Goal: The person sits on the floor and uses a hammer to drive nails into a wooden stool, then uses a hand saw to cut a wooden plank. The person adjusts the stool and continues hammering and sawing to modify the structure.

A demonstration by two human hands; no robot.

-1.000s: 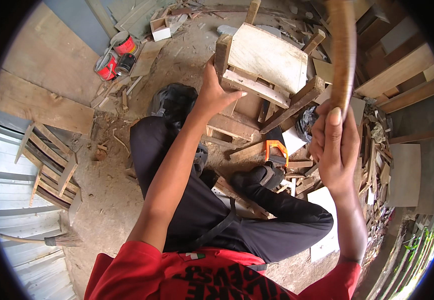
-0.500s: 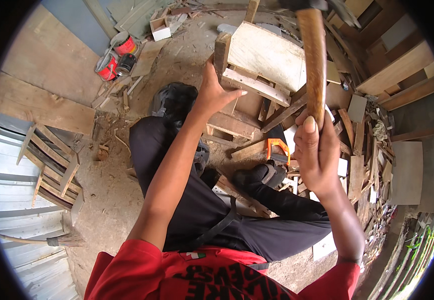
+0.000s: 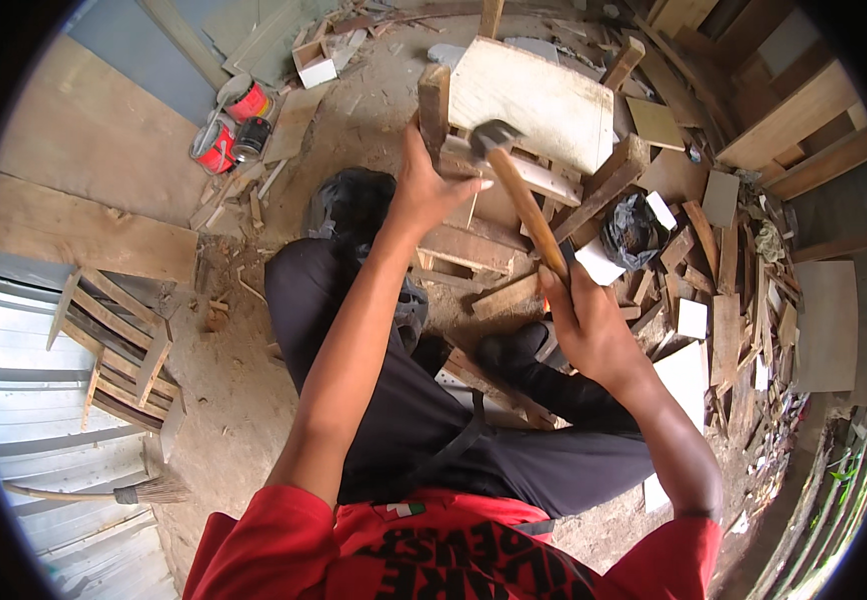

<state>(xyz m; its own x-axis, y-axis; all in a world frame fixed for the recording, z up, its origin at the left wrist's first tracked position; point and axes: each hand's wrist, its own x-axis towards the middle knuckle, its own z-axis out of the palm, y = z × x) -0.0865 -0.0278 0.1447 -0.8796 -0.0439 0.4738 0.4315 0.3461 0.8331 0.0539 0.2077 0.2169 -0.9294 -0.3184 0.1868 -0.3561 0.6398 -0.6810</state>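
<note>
A wooden frame [image 3: 574,190] with a pale flat panel [image 3: 534,100] and stubby corner posts stands in front of me. My left hand [image 3: 429,195] is closed round its left wooden post [image 3: 434,110], fingers mostly hidden behind it and the thumb stretched along the rail. My right hand [image 3: 594,330] grips a hammer [image 3: 527,210] by the lower part of its wooden handle. The hammer's dark head, slightly blurred, is over the light rail just right of my left hand. I cannot tell whether it touches the wood.
Offcuts [image 3: 724,330] lie heaped on the right, beside a black plastic bag [image 3: 634,232]. Red paint cans [image 3: 216,145] stand at the far left. Slatted wooden pieces [image 3: 119,345] and a broom [image 3: 149,491] lie at the left. My bent legs [image 3: 454,440] frame the near side.
The hammer has swung down and left from its raised position to the frame's rail, with my right hand lowered and moved left. My left hand keeps its hold on the post.
</note>
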